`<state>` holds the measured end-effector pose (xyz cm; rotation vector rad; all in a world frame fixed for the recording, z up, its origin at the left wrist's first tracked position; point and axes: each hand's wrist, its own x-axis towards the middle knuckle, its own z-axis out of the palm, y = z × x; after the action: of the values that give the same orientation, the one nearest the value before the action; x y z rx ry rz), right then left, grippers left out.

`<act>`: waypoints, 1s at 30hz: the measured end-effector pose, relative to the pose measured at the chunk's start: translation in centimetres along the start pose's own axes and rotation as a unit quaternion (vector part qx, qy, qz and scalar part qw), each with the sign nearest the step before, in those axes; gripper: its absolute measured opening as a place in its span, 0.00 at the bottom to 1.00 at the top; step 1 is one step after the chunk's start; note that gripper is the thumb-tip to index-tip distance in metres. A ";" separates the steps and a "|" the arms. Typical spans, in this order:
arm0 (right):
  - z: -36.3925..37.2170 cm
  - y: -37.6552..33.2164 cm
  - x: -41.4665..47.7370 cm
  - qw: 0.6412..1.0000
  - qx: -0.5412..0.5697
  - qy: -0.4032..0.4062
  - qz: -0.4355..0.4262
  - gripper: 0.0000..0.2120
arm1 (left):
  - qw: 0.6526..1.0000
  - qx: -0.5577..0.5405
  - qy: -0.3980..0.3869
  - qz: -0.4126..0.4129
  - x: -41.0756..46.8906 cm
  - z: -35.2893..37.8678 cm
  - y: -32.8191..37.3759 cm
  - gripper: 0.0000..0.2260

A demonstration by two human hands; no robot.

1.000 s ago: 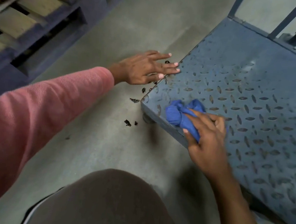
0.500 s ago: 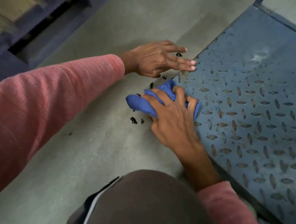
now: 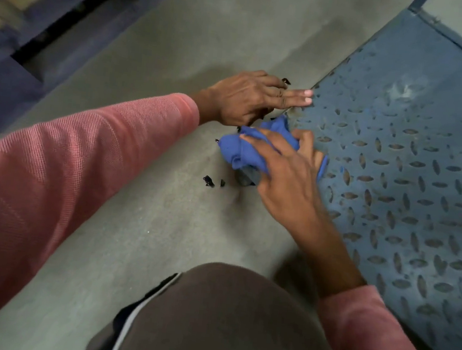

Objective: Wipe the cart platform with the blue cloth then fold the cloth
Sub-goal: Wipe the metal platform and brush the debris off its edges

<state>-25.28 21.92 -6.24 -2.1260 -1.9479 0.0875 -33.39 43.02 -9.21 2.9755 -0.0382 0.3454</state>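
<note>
Far left sits a wooden pallet with a dark blue frame (image 3: 27, 11). Little black bits (image 3: 208, 181) lie on the grey concrete floor (image 3: 139, 222). Your left hand (image 3: 249, 97) is flat, fingers straight, touching the edge of the blue bumpy metal cart platform (image 3: 409, 179). Your right hand (image 3: 286, 175), fingers spread, presses the bunched blue cloth (image 3: 243, 150) on the platform's near corner.

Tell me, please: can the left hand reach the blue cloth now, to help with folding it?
Probably yes. The left hand rests with its fingertips on the cart platform edge, right beside the blue cloth, and nothing lies between them. The right hand covers much of the cloth, but its left part is free.
</note>
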 end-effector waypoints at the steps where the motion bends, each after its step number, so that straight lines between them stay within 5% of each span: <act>1: 0.2 0.0 -0.7 1.000 0.000 -0.008 -0.012 0.30 | 1.000 -0.005 -0.002 -0.005 -0.1 0.0 -0.1 0.28; 4: 0.2 0.5 -2.0 0.997 -0.007 -0.019 -0.072 0.30 | 1.000 -0.013 -0.003 -0.022 -0.2 -0.1 0.4 0.32; 13: 0.8 -2.7 1.1 0.998 -0.025 0.024 0.052 0.28 | 0.999 -0.027 0.005 -0.031 -0.3 0.9 0.5 0.27; 20: 0.7 -0.9 -5.8 0.999 0.001 0.043 0.033 0.30 | 0.999 0.001 -0.003 -0.043 -0.4 0.4 0.7 0.33; 26: 0.8 -1.5 0.5 0.991 0.044 0.065 0.111 0.26 | 0.998 0.003 -0.009 -0.059 -0.5 0.3 0.9 0.29; 30: 1.3 -2.0 -1.0 0.999 -0.027 -0.002 -0.032 0.25 | 0.998 0.005 -0.006 -0.060 -0.7 0.6 0.9 0.36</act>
<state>-27.58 21.24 -7.13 -2.0964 -2.0404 0.0259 -33.97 42.04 -9.86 2.9731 0.1413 0.3125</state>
